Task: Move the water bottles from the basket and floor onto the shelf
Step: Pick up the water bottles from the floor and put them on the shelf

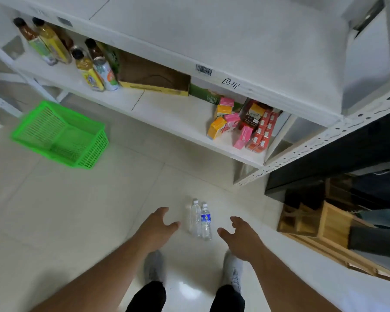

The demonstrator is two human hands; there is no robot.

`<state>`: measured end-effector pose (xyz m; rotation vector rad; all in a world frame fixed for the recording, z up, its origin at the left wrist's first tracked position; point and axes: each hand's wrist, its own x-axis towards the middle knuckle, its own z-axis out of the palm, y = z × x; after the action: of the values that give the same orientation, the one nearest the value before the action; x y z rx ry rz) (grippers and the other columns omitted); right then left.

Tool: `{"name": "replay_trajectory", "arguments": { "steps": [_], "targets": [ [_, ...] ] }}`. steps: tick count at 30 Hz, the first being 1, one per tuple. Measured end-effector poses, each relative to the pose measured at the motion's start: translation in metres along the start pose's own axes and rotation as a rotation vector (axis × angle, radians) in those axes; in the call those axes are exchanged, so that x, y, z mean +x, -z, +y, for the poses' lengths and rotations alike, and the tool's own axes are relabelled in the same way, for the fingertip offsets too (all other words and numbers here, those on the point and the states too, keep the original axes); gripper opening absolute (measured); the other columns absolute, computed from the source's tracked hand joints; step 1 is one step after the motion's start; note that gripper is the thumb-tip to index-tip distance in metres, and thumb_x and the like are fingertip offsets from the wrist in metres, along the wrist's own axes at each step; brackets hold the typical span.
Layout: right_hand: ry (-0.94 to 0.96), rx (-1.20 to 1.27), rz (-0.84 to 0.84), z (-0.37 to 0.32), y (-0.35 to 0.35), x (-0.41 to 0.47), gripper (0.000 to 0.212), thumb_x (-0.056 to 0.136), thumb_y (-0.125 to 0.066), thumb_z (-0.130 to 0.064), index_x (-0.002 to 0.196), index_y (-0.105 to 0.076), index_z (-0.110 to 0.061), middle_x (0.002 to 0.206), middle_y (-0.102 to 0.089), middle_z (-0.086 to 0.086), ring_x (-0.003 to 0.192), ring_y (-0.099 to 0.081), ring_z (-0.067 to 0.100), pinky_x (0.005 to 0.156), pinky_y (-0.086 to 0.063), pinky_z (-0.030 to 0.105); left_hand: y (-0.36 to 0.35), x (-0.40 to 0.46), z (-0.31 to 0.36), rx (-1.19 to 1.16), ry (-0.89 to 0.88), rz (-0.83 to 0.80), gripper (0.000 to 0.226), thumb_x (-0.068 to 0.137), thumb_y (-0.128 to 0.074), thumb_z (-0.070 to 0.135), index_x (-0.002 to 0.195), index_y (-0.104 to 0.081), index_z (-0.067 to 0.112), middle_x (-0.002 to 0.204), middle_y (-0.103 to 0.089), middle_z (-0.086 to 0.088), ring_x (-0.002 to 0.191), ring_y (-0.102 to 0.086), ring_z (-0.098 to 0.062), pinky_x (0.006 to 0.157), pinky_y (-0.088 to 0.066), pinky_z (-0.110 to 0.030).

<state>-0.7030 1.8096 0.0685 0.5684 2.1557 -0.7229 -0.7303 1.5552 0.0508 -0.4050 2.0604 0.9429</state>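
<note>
From the head view we see two bottles [200, 220] standing upright on the floor [81, 217], touching side by side just ahead of our shoes, one with a blue label and one bare. Our left hand [160, 224] and right hand [241, 235] hang on either side of them, both spread wide and holding nothing, neither touching a bottle. The basket [59, 134] lies off to the left, well apart, and looks to hold no bottles. The shelf [171, 113] carries drinks and cartons, with bare board in its middle. We judge the bottles small, clear and thin-walled; whether they are full we cannot tell. They should be light, smooth, and may dent under a hard squeeze. We would take each around its mid-body, one per hand.
</note>
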Motion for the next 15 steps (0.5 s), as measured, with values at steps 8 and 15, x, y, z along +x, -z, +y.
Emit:
{"name": "replay_trajectory", "arguments": {
  "steps": [8,15],
  "targets": [
    [-0.021,0.109,-0.083,0.074,-0.062,0.188,0.077,0.087,-0.060,-0.058,0.150,-0.033,-0.022,0.149,-0.046,-0.001,0.127,-0.052,0.018,0.096,-0.045,0.030,-0.115,0.134,-0.045,-0.238,0.200,0.130,0.071,0.085,-0.071,0.044,0.146,-0.041,0.021,0.145,-0.050,-0.005,0.107,-0.055,-0.014,0.084,-0.040,-0.023],
    [-0.083,0.162,-0.131,0.154,-0.158,0.364,0.084,0.083,-0.064,-0.061,0.150,-0.034,-0.020,0.150,-0.045,0.003,0.130,-0.050,0.021,0.091,-0.037,0.026,-0.231,0.295,-0.124,-0.276,0.275,0.145,0.080,0.080,-0.077,0.044,0.147,-0.040,0.020,0.142,-0.052,-0.003,0.100,-0.056,-0.011,0.063,-0.042,-0.015]
  ]
}}
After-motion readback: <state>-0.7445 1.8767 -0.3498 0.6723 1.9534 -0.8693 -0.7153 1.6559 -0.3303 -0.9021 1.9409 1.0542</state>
